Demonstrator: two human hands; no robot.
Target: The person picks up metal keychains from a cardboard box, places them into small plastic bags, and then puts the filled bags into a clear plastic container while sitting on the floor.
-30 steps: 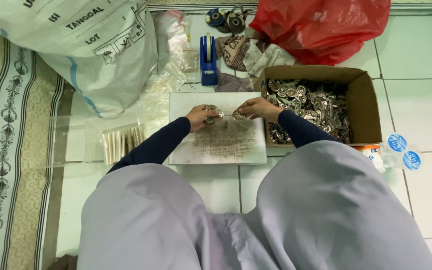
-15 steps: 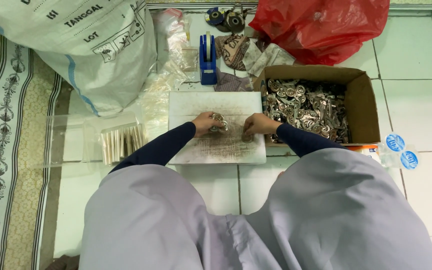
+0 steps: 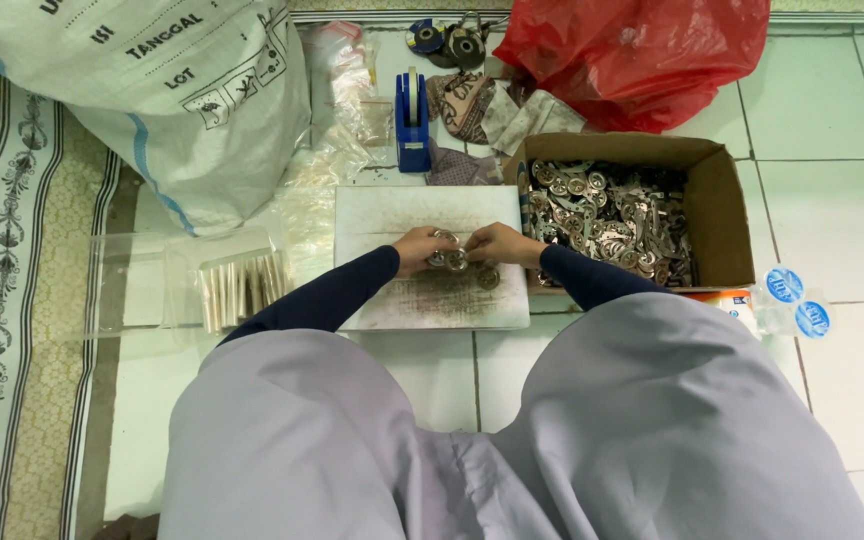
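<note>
Person sat on the tiled floor; left hand and right hand met over a worn white board, fingers of both pinched together on a small cluster of round metal parts, with one more loose metal disc lying on the board just beside them. An open cardboard box of similar metal pieces stood touching the board's right edge. A blue tape dispenser stood behind the board, a red plastic bag beyond the box, and a big white sack off to the left.
</note>
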